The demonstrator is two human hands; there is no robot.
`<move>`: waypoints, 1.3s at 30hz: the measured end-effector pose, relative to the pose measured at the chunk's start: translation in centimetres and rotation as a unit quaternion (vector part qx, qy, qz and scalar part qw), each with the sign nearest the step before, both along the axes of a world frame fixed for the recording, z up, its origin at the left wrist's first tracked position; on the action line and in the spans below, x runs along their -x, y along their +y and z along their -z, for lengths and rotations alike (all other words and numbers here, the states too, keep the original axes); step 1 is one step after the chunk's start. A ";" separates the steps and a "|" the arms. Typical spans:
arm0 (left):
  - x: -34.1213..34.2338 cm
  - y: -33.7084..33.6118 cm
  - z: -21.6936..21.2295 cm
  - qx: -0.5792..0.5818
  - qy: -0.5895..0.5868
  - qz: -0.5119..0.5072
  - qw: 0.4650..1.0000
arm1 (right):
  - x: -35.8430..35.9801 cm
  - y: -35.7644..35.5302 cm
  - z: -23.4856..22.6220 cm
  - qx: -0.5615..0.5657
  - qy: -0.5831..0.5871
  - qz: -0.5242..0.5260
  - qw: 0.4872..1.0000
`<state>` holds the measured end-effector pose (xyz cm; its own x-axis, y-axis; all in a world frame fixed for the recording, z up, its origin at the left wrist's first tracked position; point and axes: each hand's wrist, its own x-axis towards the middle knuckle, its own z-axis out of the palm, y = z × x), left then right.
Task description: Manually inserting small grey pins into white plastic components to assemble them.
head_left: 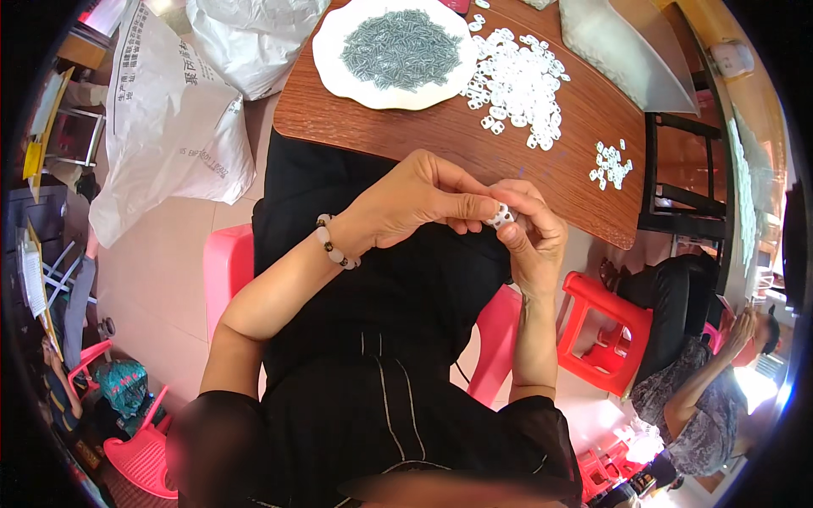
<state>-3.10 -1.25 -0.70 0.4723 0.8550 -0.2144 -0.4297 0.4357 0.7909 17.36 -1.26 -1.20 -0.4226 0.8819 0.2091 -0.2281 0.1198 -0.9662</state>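
Observation:
My left hand [428, 201], with a beaded bracelet at its wrist, pinches a small white plastic piece with dark holes [502, 217] between thumb and fingers. From the other side my right hand [535, 227] grips the same piece, its thumb below it and its fingers curled behind. Both hands are held above my lap, just off the near edge of the table. On the table a white scalloped plate [329, 52] bears a heap of small grey metal pins [400, 51]. Beside it spreads a pile of white plastic pieces with holes [518, 85]; a smaller pile [611, 165] lies farther right.
The brown wooden table [356, 127] curves in front of me. Large white sacks [169, 110] stand at its left, and an open clear bag [622, 51] lies at the back right. A red plastic stool [603, 326] stands on the right. Another person [699, 402] sits beyond it.

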 end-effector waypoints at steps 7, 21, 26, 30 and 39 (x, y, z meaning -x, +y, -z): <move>-0.2 -0.7 0.2 0.019 -0.008 -0.004 1.000 | 0.6 -0.5 -0.2 0.010 0.017 0.029 0.999; -0.1 -1.2 -0.2 -0.012 0.026 -0.030 0.999 | 0.8 -0.6 -0.1 -0.050 -0.078 0.059 0.994; -0.2 -1.3 -0.5 -0.016 0.040 -0.019 0.999 | 1.1 -0.1 -0.6 -0.116 -0.120 0.038 0.985; -0.2 -1.5 -0.7 -0.019 0.044 -0.024 0.999 | 1.4 -0.4 -0.9 -0.120 -0.123 0.028 0.985; -0.7 -2.1 -1.4 0.005 0.011 -0.036 0.999 | 1.5 -1.0 -1.0 -0.139 -0.139 0.066 0.978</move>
